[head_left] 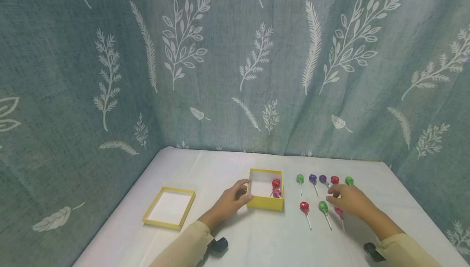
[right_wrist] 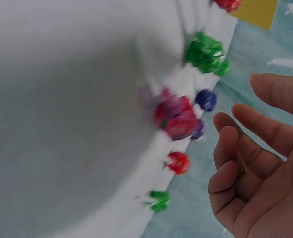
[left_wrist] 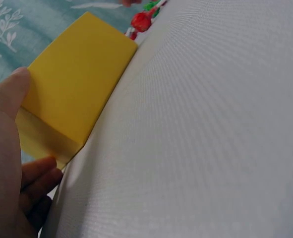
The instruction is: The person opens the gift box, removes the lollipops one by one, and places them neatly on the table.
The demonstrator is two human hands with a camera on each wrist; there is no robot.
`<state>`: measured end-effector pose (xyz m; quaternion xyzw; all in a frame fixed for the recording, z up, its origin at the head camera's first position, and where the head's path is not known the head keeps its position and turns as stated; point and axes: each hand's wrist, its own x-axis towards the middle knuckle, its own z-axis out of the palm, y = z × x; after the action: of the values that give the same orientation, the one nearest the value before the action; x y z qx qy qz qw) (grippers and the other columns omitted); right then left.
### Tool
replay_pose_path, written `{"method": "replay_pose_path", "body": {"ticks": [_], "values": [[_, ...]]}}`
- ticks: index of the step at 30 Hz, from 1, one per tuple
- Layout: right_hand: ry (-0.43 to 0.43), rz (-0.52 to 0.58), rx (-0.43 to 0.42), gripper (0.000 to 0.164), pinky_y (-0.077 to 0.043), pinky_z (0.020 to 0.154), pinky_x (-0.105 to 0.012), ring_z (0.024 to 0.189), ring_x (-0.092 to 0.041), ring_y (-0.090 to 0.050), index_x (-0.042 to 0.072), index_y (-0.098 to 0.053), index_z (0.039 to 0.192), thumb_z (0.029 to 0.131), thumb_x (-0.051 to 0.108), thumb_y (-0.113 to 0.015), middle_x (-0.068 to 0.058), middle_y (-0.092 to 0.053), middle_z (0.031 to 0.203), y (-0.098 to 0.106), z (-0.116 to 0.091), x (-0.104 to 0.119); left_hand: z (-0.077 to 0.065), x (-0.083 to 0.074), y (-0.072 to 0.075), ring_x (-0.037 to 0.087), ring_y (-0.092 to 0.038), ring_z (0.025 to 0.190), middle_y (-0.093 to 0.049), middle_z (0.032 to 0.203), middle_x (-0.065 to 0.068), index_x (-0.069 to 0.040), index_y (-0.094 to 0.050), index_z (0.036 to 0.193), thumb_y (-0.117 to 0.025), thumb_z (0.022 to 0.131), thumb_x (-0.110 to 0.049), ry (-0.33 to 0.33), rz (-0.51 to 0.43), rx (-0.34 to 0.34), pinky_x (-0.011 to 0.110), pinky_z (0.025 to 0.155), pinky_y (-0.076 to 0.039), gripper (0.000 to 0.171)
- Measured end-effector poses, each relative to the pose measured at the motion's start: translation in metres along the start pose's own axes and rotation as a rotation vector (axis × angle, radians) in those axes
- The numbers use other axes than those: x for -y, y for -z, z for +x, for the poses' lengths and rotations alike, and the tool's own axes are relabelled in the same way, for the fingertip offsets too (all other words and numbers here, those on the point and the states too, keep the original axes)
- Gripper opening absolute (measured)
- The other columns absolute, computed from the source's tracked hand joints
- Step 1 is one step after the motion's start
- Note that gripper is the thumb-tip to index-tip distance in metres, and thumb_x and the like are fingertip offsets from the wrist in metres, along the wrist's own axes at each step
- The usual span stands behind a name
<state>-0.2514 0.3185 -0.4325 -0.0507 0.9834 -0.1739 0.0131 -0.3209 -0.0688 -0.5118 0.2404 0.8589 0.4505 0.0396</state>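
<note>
My left hand [head_left: 230,202] holds the left side of a yellow box [head_left: 265,203], its thumb at the front corner. Inside the open box lie a red lollipop [head_left: 276,183] and a pink lollipop [head_left: 277,193], by the right wall. My right hand [head_left: 349,199] hovers over the lollipops on the right with loosely bent fingers and nothing between them. Partly under it lies a pink-red lollipop [right_wrist: 178,116]. To its left are a green lollipop [head_left: 323,207] and a red lollipop [head_left: 304,206]. Behind its fingertips a red lollipop [head_left: 335,179] and a green lollipop [head_left: 349,181] are partly covered.
The yellow-rimmed box lid [head_left: 168,208] lies inner side up on the white table [head_left: 235,240], left of the box. In the back row are also a green lollipop [head_left: 300,178] and two purple ones. A leaf-patterned curtain [head_left: 227,63] stands behind the table.
</note>
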Motion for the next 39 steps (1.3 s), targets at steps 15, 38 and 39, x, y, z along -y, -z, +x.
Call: {"method": "replay_pose_path", "body": {"ticks": [15, 38, 39], "values": [[0.103, 0.022, -0.020, 0.025, -0.053, 0.073, -0.044, 0.085, -0.019, -0.060, 0.010, -0.069, 0.109, 0.091, 0.028, -0.068, 0.002, -0.065, 0.092, -0.004, 0.031, 0.061, 0.000, 0.004, -0.002, 0.026, -0.054, 0.122, -0.059, 0.131, 0.008, -0.027, -0.042, 0.145, -0.060, 0.092, -0.053, -0.008, -0.014, -0.004, 0.058, 0.104, -0.035, 0.061], [0.173, 0.088, -0.043, 0.028, -0.052, 0.081, -0.044, 0.093, -0.021, -0.062, 0.013, -0.069, 0.116, 0.091, 0.025, -0.067, 0.004, -0.067, 0.100, -0.032, 0.076, 0.123, -0.001, 0.006, -0.001, 0.027, -0.055, 0.121, -0.058, 0.131, 0.011, -0.025, -0.041, 0.146, -0.058, 0.094, -0.050, -0.051, -0.010, -0.011, 0.058, 0.104, -0.035, 0.060], [0.180, 0.083, -0.034, 0.028, -0.052, 0.080, -0.043, 0.092, -0.021, -0.063, 0.012, -0.069, 0.116, 0.091, 0.025, -0.068, 0.003, -0.067, 0.099, -0.033, 0.077, 0.125, -0.001, 0.006, -0.001, 0.028, -0.055, 0.121, -0.059, 0.131, 0.011, -0.024, -0.041, 0.146, -0.059, 0.094, -0.049, -0.055, -0.012, -0.011, 0.059, 0.103, -0.036, 0.060]]}}
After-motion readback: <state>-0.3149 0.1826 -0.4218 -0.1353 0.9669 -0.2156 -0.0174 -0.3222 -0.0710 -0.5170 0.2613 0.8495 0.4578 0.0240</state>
